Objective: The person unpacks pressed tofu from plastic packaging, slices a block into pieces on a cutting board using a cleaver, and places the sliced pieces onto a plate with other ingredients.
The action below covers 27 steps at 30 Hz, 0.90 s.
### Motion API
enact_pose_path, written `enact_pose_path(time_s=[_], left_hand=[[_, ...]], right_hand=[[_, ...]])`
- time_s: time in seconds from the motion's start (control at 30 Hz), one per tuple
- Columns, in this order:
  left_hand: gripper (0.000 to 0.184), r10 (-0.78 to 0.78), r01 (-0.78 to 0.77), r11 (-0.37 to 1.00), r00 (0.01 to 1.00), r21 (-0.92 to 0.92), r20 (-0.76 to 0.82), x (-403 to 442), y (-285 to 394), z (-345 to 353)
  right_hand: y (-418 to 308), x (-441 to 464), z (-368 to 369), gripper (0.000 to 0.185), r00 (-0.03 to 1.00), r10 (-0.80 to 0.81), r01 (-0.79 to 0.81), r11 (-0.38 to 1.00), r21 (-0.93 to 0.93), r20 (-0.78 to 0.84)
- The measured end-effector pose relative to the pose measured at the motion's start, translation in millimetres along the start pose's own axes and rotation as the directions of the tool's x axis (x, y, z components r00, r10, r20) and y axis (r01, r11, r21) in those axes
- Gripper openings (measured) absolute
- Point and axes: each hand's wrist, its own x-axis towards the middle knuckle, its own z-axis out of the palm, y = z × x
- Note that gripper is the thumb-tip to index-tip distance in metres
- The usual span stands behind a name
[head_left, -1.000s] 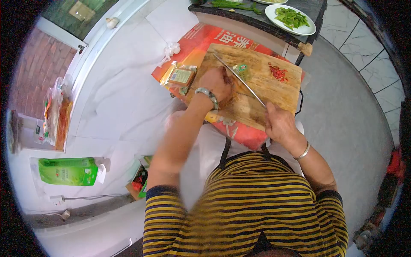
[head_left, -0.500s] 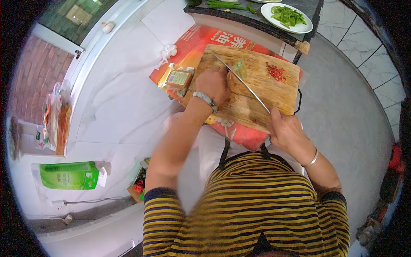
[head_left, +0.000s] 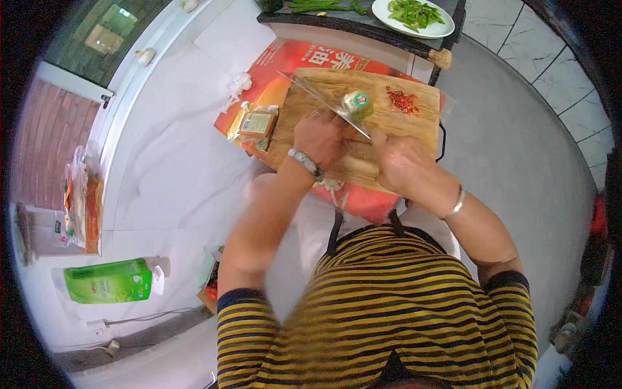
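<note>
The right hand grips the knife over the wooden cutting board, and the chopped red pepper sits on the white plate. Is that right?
Not quite: the chopped red pepper lies on the wooden cutting board, not the white plate, as the head view shows. The right hand does grip the knife over the board.

Shiny metal knife (head_left: pixel 326 106); matt, worn wooden board (head_left: pixel 414 142); glossy white plate (head_left: pixel 387 21); clear plastic-wrapped block (head_left: pixel 257 123)

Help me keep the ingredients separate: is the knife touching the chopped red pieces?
Apart: the head view shows bare board between the knife and the chopped red pieces.
</note>
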Motion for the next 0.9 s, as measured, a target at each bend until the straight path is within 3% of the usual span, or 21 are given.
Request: enact_pose_path(time_s=[0.1,0.2,0.3,0.4,0.5,0.6,0.67,0.73,0.8,0.83,0.9], left_hand=[[0.018,-0.199,0.201,0.979,0.979,-0.031,0.048,-4,-9,-8],[0.022,-0.305,0.296,0.947,0.950,-0.123,-0.063,-12,-25,-11],[0.025,-0.375,0.373,0.922,0.927,-0.106,-0.007,-19,-29,-13],[0.025,-0.344,0.344,0.937,0.939,-0.062,0.017,-22,-25,-8],[0.025,-0.140,0.140,0.990,0.989,0.016,0.056,-20,-16,-7],[0.019,-0.166,0.166,0.986,0.986,-0.010,0.025,-20,-13,-7],[0.014,-0.258,0.243,0.960,0.961,-0.139,-0.100,-28,-27,-5],[0.010,-0.341,0.291,0.923,0.923,-0.253,-0.180,-43,-45,-7],[0.006,-0.388,0.299,0.887,0.896,-0.352,-0.214,-57,-58,-12],[0.006,-0.401,0.310,0.878,0.892,-0.365,-0.207,-62,-62,-17],[0.004,-0.424,0.325,0.859,0.885,-0.396,-0.194,-71,-65,-25]], right_hand=[[-5,-1,-2,0.031,1.000,-0.009,0.009,1.000,0.023,-0.002],[1,-21,6,0.036,0.999,-0.014,0.010,0.994,0.105,0.037],[-3,-36,2,0.038,0.999,0.017,-0.020,0.992,0.127,0.027],[-3,-38,3,0.034,1.000,0.004,-0.006,0.994,0.111,0.021],[2,-22,7,0.031,0.998,0.003,-0.014,0.986,0.167,0.068],[16,0,19,0.023,0.998,-0.052,0.059,0.982,0.177,-0.046],[20,3,13,0.020,0.994,0.111,-0.095,0.854,0.512,0.001],[23,6,10,0.019,0.965,0.248,-0.228,0.632,0.741,0.086],[27,4,11,0.020,0.903,0.386,-0.339,0.372,0.864,0.189],[35,7,17,0.020,0.890,0.406,-0.366,0.370,0.854,0.206],[45,8,27,0.015,0.851,0.416,-0.428,0.195,0.883,0.320]])
